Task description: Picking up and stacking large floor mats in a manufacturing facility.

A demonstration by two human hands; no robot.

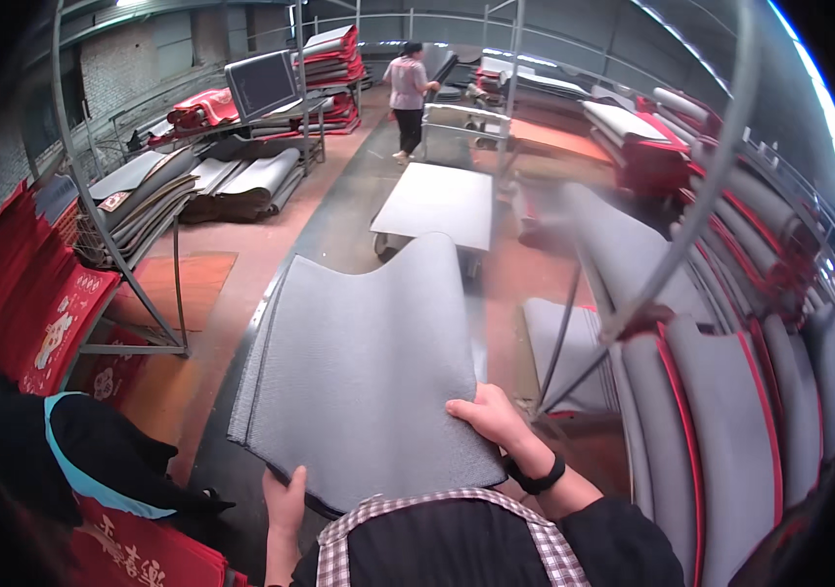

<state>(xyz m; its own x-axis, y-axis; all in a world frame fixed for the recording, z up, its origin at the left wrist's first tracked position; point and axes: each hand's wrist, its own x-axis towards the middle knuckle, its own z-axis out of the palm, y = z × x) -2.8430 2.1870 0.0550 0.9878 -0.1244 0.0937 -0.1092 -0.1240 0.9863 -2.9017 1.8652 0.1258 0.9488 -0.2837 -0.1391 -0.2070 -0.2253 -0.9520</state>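
Grey, fabric-textured, roughly rectangular mat stack [369,362] held at near end

On my feed, the mat stack spreads ahead of and between the fingers, curling up on its far right side. I judge it fairly heavy, bendy, not fragile; layers could slip over each other. Best hold, I'd say: both side edges, thumbs on top, every layer caught.

Right hand [492,419], black band [538,476] on its wrist: thumb on the top face at the near right edge, fingers tucked out of sight beneath; I read a pinch on the stack. Forearm slants in from lower right. Left hand [285,499] points up at the near left edge, thumb against it; rest partly hidden, can't tell how closed. Beyond the fingers, a low, white-topped rectangular trolley [437,201]; right of them, folded grey mats with red edges [721,421].
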